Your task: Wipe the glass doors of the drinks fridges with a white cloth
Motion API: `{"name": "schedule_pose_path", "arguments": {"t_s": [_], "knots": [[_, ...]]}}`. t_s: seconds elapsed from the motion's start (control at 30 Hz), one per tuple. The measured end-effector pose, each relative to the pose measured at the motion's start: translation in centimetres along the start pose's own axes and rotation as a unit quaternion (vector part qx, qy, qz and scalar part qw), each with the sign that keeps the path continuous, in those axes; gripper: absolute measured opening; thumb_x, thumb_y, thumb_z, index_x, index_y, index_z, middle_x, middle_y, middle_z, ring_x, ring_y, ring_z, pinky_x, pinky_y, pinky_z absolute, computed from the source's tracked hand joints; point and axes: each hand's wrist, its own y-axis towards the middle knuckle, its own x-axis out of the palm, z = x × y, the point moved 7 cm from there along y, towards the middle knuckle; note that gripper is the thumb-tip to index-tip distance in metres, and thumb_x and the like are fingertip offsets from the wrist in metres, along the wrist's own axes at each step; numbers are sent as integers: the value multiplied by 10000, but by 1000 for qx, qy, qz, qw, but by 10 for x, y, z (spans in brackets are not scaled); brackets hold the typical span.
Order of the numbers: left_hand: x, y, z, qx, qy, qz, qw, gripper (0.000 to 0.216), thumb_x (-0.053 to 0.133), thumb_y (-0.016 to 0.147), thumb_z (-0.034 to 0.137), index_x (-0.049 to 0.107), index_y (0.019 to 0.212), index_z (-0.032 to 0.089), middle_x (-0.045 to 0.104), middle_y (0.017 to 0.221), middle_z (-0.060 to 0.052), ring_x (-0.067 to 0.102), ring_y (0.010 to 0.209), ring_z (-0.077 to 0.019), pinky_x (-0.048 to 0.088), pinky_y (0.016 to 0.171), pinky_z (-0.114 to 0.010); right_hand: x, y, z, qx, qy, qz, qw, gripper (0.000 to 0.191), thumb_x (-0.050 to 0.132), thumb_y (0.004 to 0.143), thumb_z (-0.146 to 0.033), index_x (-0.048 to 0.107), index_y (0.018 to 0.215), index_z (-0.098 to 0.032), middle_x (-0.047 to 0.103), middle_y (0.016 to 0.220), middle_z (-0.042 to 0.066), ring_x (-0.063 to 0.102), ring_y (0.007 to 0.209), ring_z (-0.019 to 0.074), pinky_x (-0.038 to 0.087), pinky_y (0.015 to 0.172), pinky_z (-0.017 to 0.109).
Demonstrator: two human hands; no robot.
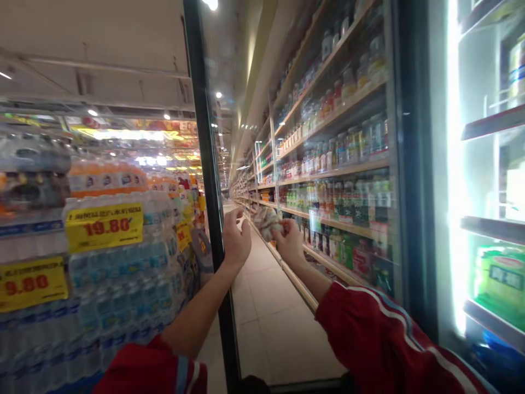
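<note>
A crumpled greyish cloth (267,223) is pinched in my right hand (289,241), held up at the glass door (262,306). Close to the left of it, my left hand (237,238) is raised beside the dark door frame (210,180). Its fingers are bent but apart, with nothing visible between them. Whether the left hand touches the frame or the glass I cannot tell. Part of the cloth is hidden behind the right fingers.
Shelves of bottled drinks (340,148) show through or in the glass. At the right is a lit refrigerator (476,180) with a green pack (498,282). Stacked bottle packs (118,295) with yellow price signs (104,225) stand at the left.
</note>
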Motion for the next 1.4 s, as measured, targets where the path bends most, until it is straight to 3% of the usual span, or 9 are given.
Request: {"name": "schedule_pose_path", "arguments": {"t_s": [0.07,0.13,0.27,0.4,0.6,0.87,1.07,1.27,1.4], "knots": [[12,-4,13,172,88,-50,980,288,430,816,122,589,1048,185,626,1121,-78,551,1105,-195,429,998,-412,8,13,-8,-40,-98,11,994,149,566,722,-267,536,847,-191,631,745,-1,575,662,149,443,623,261],[31,-14,9,251,146,-123,949,338,401,823,90,568,1105,172,596,1205,-105,526,1161,-206,419,1021,-428,15,20,-14,-91,-216,-28,972,109,571,759,-282,567,818,-191,640,743,15,579,664,160,435,624,269],[43,-14,-10,234,141,-115,955,473,411,788,46,456,1245,158,555,1260,-127,510,1193,-210,435,1016,-421,8,15,-35,-261,-364,-21,894,174,540,819,-270,636,934,-183,665,971,97,606,880,218,454,776,342],[30,-4,-20,174,53,-60,982,603,451,727,38,361,1303,192,533,1262,-108,543,1143,-181,502,932,-343,27,-5,-48,-461,-361,-32,810,360,429,884,-223,553,1219,-179,540,1305,108,417,1261,225,289,1065,425],[4,-11,-14,216,134,-23,967,652,395,726,5,318,1348,187,450,1356,-119,414,1288,-197,384,1064,-399,59,0,-24,-517,-428,-78,737,417,396,929,-315,455,1330,-220,417,1440,55,281,1366,250,162,1117,487],[0,-8,-15,234,303,-50,922,607,457,734,69,358,1331,117,352,1443,-191,259,1380,-271,260,1107,-487,-5,47,-21,-362,-455,75,810,434,404,911,-299,470,1323,-178,385,1454,110,261,1368,297,129,1101,546],[22,-10,-6,239,344,-70,906,604,465,751,114,359,1346,119,318,1477,-170,212,1400,-267,210,1118,-493,19,8,-3,-466,-458,-46,756,419,474,887,-360,483,1301,-301,405,1448,44,227,1385,271,108,1106,535],[53,-13,8,261,347,-64,899,597,460,776,128,349,1363,118,336,1469,-164,213,1401,-253,168,1129,-490,-61,51,9,-333,-474,129,805,407,392,919,-334,508,1292,-222,427,1427,103,252,1375,276,150,1088,541],[80,-20,19,283,341,-82,893,596,464,787,147,348,1370,103,344,1464,-169,222,1397,-260,140,1132,-501,-64,40,15,-326,-484,130,801,437,396,912,-329,480,1318,-190,405,1438,120,210,1390,283,157,1093,536]]}}
